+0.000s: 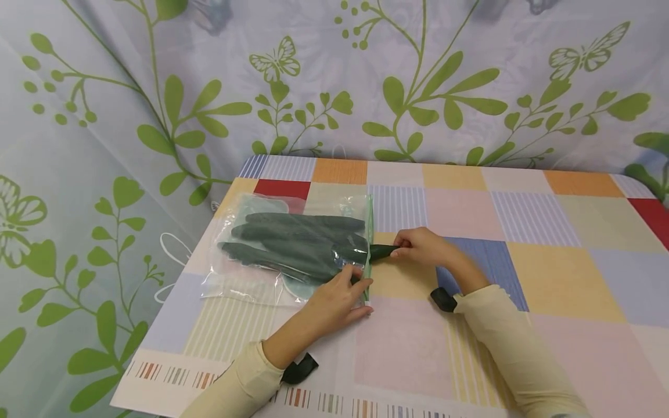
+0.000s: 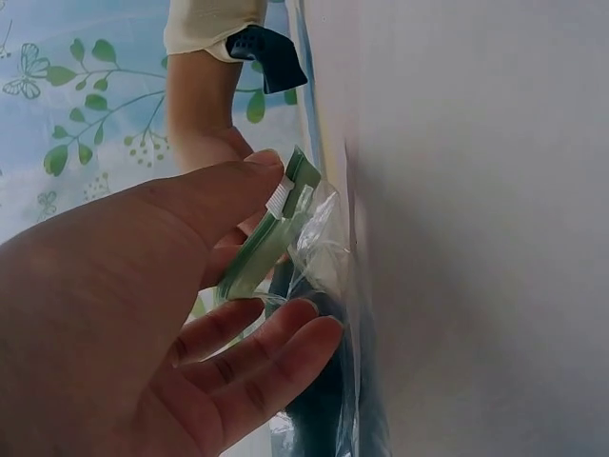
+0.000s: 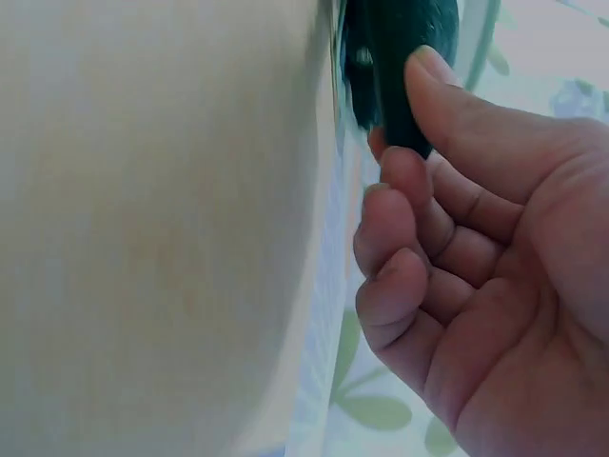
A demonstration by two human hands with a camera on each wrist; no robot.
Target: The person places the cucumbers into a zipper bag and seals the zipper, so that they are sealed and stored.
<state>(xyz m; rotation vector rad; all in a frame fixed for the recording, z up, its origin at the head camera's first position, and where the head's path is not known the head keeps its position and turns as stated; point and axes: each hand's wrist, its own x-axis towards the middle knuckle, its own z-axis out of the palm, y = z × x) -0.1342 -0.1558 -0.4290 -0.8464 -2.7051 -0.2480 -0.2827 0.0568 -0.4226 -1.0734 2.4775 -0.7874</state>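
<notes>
A clear zip bag (image 1: 230,284) with a green zip strip (image 1: 370,215) lies flat on the table, its mouth facing right. Several dark green cucumbers (image 1: 303,223) lie lengthwise inside it. My left hand (image 1: 334,302) holds the bag by the near end of its mouth; in the left wrist view the thumb lies against the green strip (image 2: 252,257) and the fingertips touch the plastic. One cucumber (image 1: 384,251) pokes out past the strip. Its end is pinched between thumb and fingers of my right hand (image 1: 425,248), as the right wrist view shows from close up (image 3: 404,86).
A patchwork-patterned cloth (image 1: 564,278) covers the table. Behind and to the left hangs a curtain (image 1: 324,75) with green leaves and butterflies. A white cord (image 1: 175,241) loops beside the table's left edge. Black straps (image 1: 443,299) sit near both sleeves.
</notes>
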